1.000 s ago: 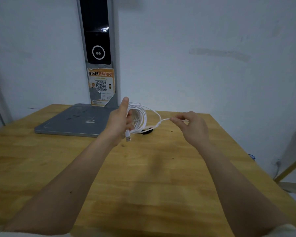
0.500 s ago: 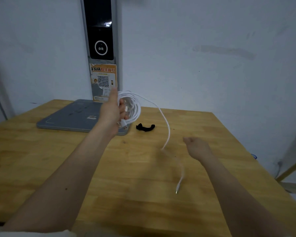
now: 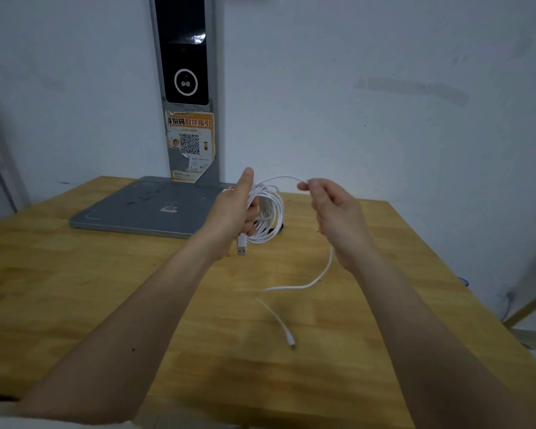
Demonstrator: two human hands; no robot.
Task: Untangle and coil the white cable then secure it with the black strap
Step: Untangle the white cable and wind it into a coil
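My left hand (image 3: 235, 209) grips a coil of several loops of the white cable (image 3: 268, 212) above the wooden table (image 3: 75, 289), thumb pointing up. A USB plug (image 3: 241, 245) hangs below that hand. My right hand (image 3: 331, 205) pinches the cable's loose strand at coil height, just right of the loops. From it the free tail (image 3: 319, 277) drops and curves left, ending in a small connector (image 3: 291, 342) near the tabletop. The black strap (image 3: 277, 227) lies on the table behind the coil, mostly hidden by it.
A flat grey base plate (image 3: 143, 209) lies at the table's back left, with a grey post (image 3: 186, 88) rising from it against the white wall; the post carries a black panel and an orange QR sticker. The table's right edge drops off near a yellow bar (image 3: 532, 305).
My right hand dropped low and right, drawing out the tail, then rose back to coil height, laying another strand toward the loops. My left hand kept its grip on the coil.
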